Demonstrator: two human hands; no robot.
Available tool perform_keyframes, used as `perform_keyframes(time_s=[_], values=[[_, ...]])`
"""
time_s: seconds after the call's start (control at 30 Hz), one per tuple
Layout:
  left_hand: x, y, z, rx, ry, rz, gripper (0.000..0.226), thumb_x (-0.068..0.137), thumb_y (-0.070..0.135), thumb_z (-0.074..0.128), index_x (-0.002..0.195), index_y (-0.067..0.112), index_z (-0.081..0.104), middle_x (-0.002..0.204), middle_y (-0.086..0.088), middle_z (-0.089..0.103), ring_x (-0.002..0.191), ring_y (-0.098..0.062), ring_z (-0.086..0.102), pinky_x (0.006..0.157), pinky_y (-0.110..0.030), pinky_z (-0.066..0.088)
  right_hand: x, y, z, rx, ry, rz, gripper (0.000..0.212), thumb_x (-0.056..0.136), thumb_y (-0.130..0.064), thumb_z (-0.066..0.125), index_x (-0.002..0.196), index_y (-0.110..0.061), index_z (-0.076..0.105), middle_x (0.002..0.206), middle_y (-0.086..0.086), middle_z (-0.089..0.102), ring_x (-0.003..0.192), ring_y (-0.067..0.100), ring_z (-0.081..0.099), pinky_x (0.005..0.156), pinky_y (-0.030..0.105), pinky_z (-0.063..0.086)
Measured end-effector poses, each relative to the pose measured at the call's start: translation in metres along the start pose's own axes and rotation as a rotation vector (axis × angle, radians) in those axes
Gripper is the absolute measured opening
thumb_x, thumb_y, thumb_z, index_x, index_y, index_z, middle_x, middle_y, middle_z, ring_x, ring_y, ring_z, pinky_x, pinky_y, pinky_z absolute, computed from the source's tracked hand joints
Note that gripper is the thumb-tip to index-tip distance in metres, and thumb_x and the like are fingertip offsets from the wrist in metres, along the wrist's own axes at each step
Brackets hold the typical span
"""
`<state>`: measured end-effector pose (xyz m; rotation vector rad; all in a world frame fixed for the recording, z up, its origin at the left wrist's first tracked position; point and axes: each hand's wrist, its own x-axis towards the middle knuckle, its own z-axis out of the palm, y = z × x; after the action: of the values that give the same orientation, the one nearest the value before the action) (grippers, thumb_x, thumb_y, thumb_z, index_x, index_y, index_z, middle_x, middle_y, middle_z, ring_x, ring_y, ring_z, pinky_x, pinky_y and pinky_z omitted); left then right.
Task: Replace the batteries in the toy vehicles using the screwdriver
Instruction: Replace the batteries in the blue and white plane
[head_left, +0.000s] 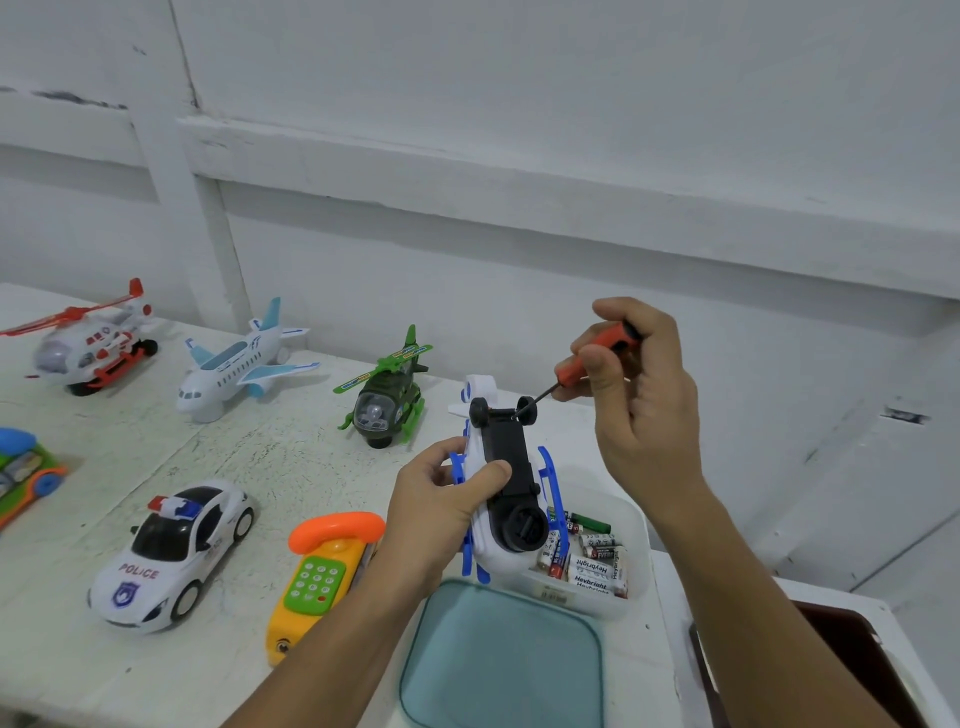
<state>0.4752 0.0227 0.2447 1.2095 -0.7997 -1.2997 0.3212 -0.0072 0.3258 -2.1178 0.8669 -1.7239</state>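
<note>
Blue-and-white toy helicopter (498, 467) is flipped belly-up over the clear tub of batteries (597, 564), left hand (441, 499) wrapped round its body. Right hand (634, 384) pinches the orange screwdriver (597, 348), tip on the black underside by the wheels. Police car (174, 551) and toy phone (322, 571) sit to the left.

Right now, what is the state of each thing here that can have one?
White-and-blue plastic toy helicopter: upside down, held by the left-hand grip.
Orange-handled screwdriver: pinched in the right-hand grip, tip on the helicopter's black underside.
Clear plastic container: open, batteries inside.
Teal square lid: off, flat on the white table.
White police toy car: upright on its wheels.
</note>
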Motion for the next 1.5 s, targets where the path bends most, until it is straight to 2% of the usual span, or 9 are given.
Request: perform_keyframes(time_s=[0.33, 0.53, 0.77, 0.9, 1.0, 1.2, 1.27, 1.4, 1.5], values=[[-0.001, -0.002, 0.002, -0.005, 0.006, 0.006, 0.035, 0.079, 0.009, 0.079, 0.11, 0.017, 0.067, 0.094, -0.016, 0.075, 0.075, -0.03, 0.075, 0.065, -0.038, 0.061, 0.002, -0.007, -0.001, -0.037, 0.016, -0.06, 0.024, 0.092, -0.022, 0.06, 0.109, -0.027, 0.043, 0.084, -0.002, 0.062, 0.071, 0.015, 0.068, 0.064, 0.035, 0.058], [-0.003, 0.001, 0.004, -0.011, -0.005, 0.013, 0.03, 0.08, 0.007, 0.078, 0.106, 0.018, 0.068, 0.09, -0.015, 0.076, 0.075, -0.031, 0.075, 0.065, -0.041, 0.062, 0.01, -0.011, -0.005, 0.015, 0.086, -0.136, 0.012, 0.091, -0.001, 0.05, 0.1, 0.0, 0.057, 0.125, 0.006, 0.059, 0.096, -0.001, 0.065, 0.067, 0.026, 0.058], [-0.004, 0.005, 0.006, 0.02, -0.002, 0.031, 0.025, 0.081, 0.009, 0.077, 0.1, 0.023, 0.069, 0.088, -0.012, 0.076, 0.073, -0.03, 0.074, 0.062, -0.044, 0.061, 0.022, -0.018, -0.003, 0.08, 0.165, -0.084, 0.028, 0.08, -0.014, 0.077, 0.081, -0.026, 0.051, 0.117, -0.001, 0.065, 0.109, 0.016, 0.066, 0.078, 0.034, 0.058], [-0.005, 0.008, 0.009, 0.023, -0.004, 0.038, 0.023, 0.081, 0.009, 0.077, 0.097, 0.023, 0.068, 0.084, -0.009, 0.076, 0.067, -0.025, 0.074, 0.051, -0.035, 0.058, 0.021, -0.019, 0.002, -0.077, 0.196, -0.216, 0.019, 0.085, -0.022, 0.071, 0.09, -0.018, 0.053, 0.103, -0.005, 0.065, 0.098, 0.014, 0.069, 0.077, 0.031, 0.059], [-0.005, 0.01, 0.01, 0.03, -0.002, 0.039, 0.024, 0.082, 0.01, 0.077, 0.092, 0.028, 0.065, 0.08, -0.005, 0.075, 0.062, -0.021, 0.073, 0.046, -0.03, 0.055, 0.02, -0.016, -0.003, -0.017, 0.109, -0.169, 0.015, 0.084, -0.007, 0.061, 0.092, -0.016, 0.052, 0.118, -0.002, 0.064, 0.104, 0.011, 0.067, 0.082, 0.032, 0.058], [-0.004, 0.008, 0.013, 0.037, 0.001, 0.032, 0.025, 0.081, 0.012, 0.078, 0.098, 0.026, 0.067, 0.089, -0.013, 0.075, 0.069, -0.027, 0.074, 0.058, -0.042, 0.06, 0.028, -0.019, -0.003, -0.036, 0.168, -0.118, 0.028, 0.078, -0.007, 0.078, 0.08, -0.02, 0.052, 0.086, 0.002, 0.065, 0.069, 0.007, 0.065, 0.06, 0.014, 0.051], [-0.003, 0.007, 0.015, 0.034, -0.001, 0.028, 0.024, 0.081, 0.012, 0.078, 0.097, 0.026, 0.068, 0.087, -0.012, 0.075, 0.067, -0.025, 0.073, 0.057, -0.041, 0.06, 0.027, -0.017, -0.003, -0.044, 0.159, -0.142, 0.022, 0.08, -0.013, 0.077, 0.087, -0.017, 0.056, 0.092, 0.005, 0.065, 0.069, 0.011, 0.066, 0.06, 0.021, 0.055], [-0.003, 0.008, 0.016, 0.02, 0.005, 0.027, 0.023, 0.081, 0.01, 0.078, 0.093, 0.027, 0.068, 0.08, -0.008, 0.075, 0.063, -0.023, 0.073, 0.053, -0.039, 0.059, 0.025, -0.014, -0.01, 0.003, 0.008, -0.102, 0.029, 0.08, 0.0, 0.066, 0.093, -0.02, 0.051, 0.129, 0.001, 0.058, 0.109, 0.015, 0.064, 0.084, 0.03, 0.057], [-0.003, 0.007, 0.017, 0.019, 0.005, 0.024, 0.023, 0.081, 0.01, 0.078, 0.09, 0.028, 0.067, 0.075, -0.004, 0.075, 0.062, -0.024, 0.072, 0.053, -0.038, 0.059, 0.025, -0.015, -0.01, 0.049, -0.036, -0.037, 0.039, 0.08, 0.002, 0.069, 0.089, -0.029, 0.046, 0.109, 0.0, 0.067, 0.092, 0.02, 0.07, 0.071, 0.041, 0.06]])
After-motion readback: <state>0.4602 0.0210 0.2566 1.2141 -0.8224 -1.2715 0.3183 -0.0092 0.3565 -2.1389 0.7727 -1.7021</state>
